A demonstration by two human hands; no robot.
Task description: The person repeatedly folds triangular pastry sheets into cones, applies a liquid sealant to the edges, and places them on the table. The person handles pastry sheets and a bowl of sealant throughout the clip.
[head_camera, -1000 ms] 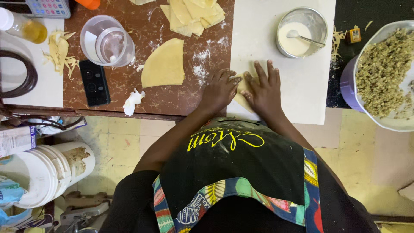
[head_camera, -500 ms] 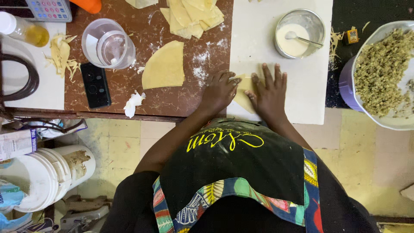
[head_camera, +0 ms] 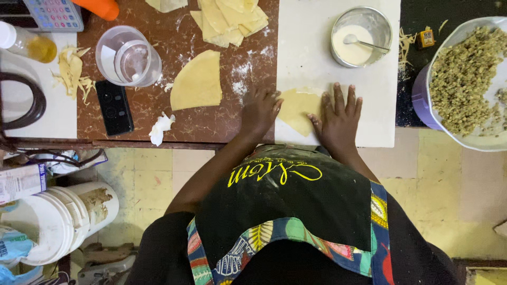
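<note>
Steel bowl (head_camera: 362, 36) holds white paste; left hand (head_camera: 260, 109), right hand (head_camera: 339, 117) press pastry sheet (head_camera: 297, 108), grip released

2 hands (head_camera: 261, 108) (head_camera: 338, 119), 2 loose pastry sheets (head_camera: 198, 82) (head_camera: 296, 108), 1 stack (head_camera: 229, 18), 2 bowls (head_camera: 362, 37) (head_camera: 465, 79).

Bare white board (head_camera: 311, 58) lies open ahead, bounded by metal bowl (head_camera: 362, 37) and purple basin (head_camera: 422, 100).
</note>
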